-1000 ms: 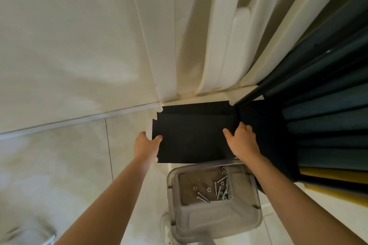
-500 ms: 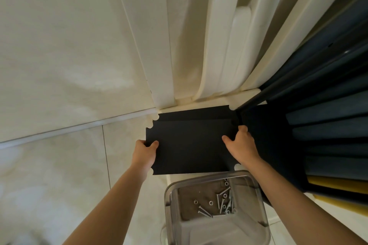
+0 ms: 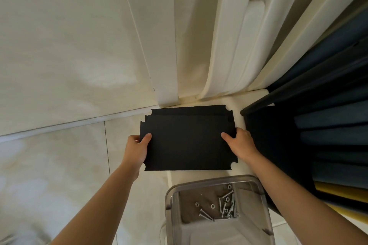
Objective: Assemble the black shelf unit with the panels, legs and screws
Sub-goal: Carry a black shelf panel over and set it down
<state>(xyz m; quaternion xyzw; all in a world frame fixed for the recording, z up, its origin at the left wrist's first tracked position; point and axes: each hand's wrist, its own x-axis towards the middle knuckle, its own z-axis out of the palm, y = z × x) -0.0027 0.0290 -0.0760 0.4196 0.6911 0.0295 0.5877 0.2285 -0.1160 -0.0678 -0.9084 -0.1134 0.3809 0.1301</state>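
A black rectangular shelf panel [image 3: 187, 145] with notched corners is held level above the floor. My left hand [image 3: 137, 149] grips its left edge, thumb on top. My right hand [image 3: 241, 143] grips its right edge the same way. Under it, further black panels [image 3: 189, 110] lie stacked on the floor by the wall, their far edges showing. Several silver screws [image 3: 225, 207] lie in a clear plastic tub [image 3: 209, 182] close below the panel.
A white wall and cream curtain folds [image 3: 229, 55] rise behind the stack. A black frame with dark blue and yellow fabric [image 3: 328, 135] stands at the right. Pale floor tiles [image 3: 59, 165] spread to the left.
The top panel has come up off the stack and toward me in both hands. My view has shifted closer to the panel and the tub.
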